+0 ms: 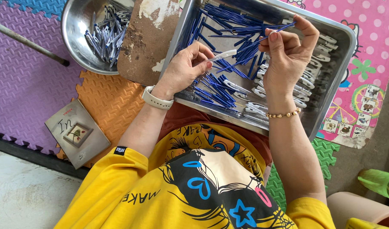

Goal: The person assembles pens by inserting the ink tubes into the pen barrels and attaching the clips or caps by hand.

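My left hand point(183, 70), with a white watch on its wrist, pinches a small white plastic piece point(223, 54) over a steel tray point(346, 40). My right hand point(285, 55), wearing a bead bracelet, holds a thin blue stick point(283, 27) between thumb and fingers, its lower end close to the white piece. Loose blue sticks point(213, 91) fill the tray's left and middle. White plastic pieces point(307, 82) are piled along its right side. The tray rests on my lap against my yellow shirt.
A round steel bowl point(75, 25) at the upper left holds several white-and-blue pieces. A worn wooden board point(147, 38) lies between bowl and tray. A small grey card point(77, 133) sits on coloured foam mats. A green plastic object point(379, 180) and a beige container point(355, 208) stand at the lower right.
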